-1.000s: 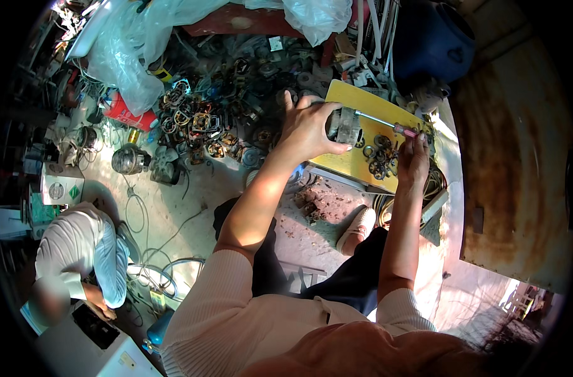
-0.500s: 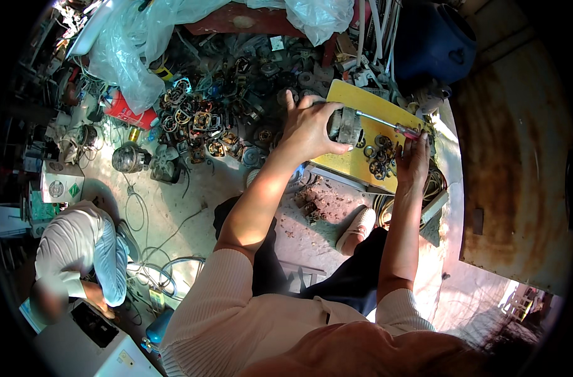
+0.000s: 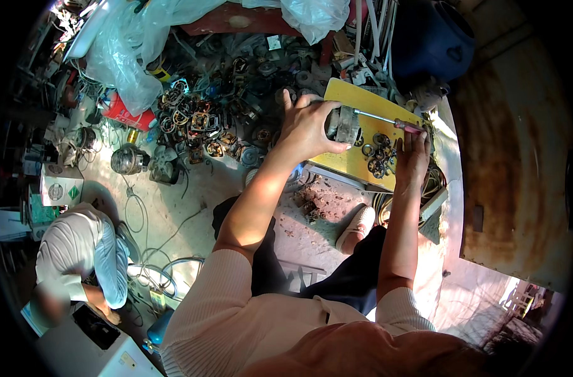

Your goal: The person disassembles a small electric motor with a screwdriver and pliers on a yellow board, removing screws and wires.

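My left hand point(image 3: 304, 129) is wrapped round a grey, cylindrical metal part point(image 3: 347, 125), probably a small motor, with thumb and fingers on opposite sides of it. It is held over the near-left part of a yellow board point(image 3: 341, 92). A screwdriver point(image 3: 407, 126) with a pinkish-red handle lies nearly level, its steel shaft reaching left to the upper side of the metal part. The fingers of my right hand point(image 3: 413, 160) close on the handle from below. Several dark rings and small round parts point(image 3: 379, 157) lie on the board between my hands.
A heap of copper coils and motor parts point(image 3: 205, 122) spreads across the floor ahead. Clear plastic sheeting point(image 3: 126, 56) hangs at upper left; a blue barrel point(image 3: 434, 44) stands at upper right. Loose cables point(image 3: 135, 207) cross the floor near another person point(image 3: 79, 245) bending at left.
The screwdriver handle has swung slightly away from me, so the tool sits more level. My left hand keeps its hold on the metal part.
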The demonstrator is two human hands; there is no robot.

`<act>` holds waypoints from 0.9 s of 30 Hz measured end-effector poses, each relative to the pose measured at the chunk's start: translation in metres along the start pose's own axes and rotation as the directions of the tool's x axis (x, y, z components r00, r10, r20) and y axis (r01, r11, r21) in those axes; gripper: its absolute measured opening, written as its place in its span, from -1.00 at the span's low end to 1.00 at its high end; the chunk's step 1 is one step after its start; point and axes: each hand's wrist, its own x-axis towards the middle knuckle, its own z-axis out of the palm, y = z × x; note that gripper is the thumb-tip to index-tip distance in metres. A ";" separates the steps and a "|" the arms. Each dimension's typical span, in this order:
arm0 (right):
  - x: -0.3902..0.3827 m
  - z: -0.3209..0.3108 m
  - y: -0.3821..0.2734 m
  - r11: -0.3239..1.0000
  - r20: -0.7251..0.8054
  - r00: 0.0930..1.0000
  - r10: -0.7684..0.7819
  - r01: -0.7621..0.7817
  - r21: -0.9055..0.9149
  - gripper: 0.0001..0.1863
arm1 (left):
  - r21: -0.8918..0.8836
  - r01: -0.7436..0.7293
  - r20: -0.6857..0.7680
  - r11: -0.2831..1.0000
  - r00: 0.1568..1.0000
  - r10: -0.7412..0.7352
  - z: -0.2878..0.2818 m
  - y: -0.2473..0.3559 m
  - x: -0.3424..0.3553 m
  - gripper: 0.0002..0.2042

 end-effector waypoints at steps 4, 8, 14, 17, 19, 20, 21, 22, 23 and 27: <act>0.001 -0.001 0.000 0.997 -0.084 0.994 0.071 -0.072 -0.019 -0.65 | 0.006 0.007 0.003 1.000 1.000 -0.007 0.000 0.001 0.000 -0.18; 0.021 -0.025 0.011 0.999 0.041 0.999 0.007 -0.009 0.043 -0.70 | 0.000 0.009 0.016 1.000 1.000 -0.009 -0.001 0.003 0.001 -0.19; 0.015 -0.012 0.005 0.988 0.090 0.994 -0.055 0.041 0.151 -0.65 | 0.038 -0.017 -0.014 0.999 1.000 0.018 0.003 -0.002 0.000 -0.19; 0.014 -0.017 0.005 0.988 0.145 0.989 -0.042 0.020 0.153 -0.65 | 0.042 -0.041 -0.041 0.998 0.998 0.043 0.005 0.000 0.000 -0.19; 0.011 -0.014 0.003 0.995 0.090 0.996 0.007 -0.016 0.100 -0.66 | 0.028 -0.026 -0.027 0.999 0.999 0.027 0.003 0.003 0.000 -0.19; 0.002 -0.004 0.000 0.998 0.011 0.999 0.045 -0.046 0.053 -0.67 | 0.022 -0.005 -0.007 1.000 1.000 0.005 0.002 0.004 0.000 -0.19; -0.002 0.001 -0.002 0.997 -0.069 0.994 0.079 -0.079 0.008 -0.68 | 0.016 0.017 0.014 1.000 1.000 -0.017 0.001 0.003 -0.001 -0.18; -0.002 -0.002 -0.001 0.997 -0.042 0.996 0.073 -0.073 0.001 -0.69 | 0.020 0.014 0.014 1.000 1.000 -0.015 0.002 0.004 0.000 -0.18; 0.000 -0.004 -0.001 0.997 -0.057 0.996 0.076 -0.076 0.003 -0.70 | 0.024 0.012 0.014 1.000 1.000 -0.012 0.003 0.004 0.001 -0.18; 0.006 -0.013 0.003 0.998 0.011 0.998 0.058 -0.058 -0.006 -0.68 | 0.013 -0.008 -0.008 1.000 1.000 0.008 0.001 0.003 0.000 -0.20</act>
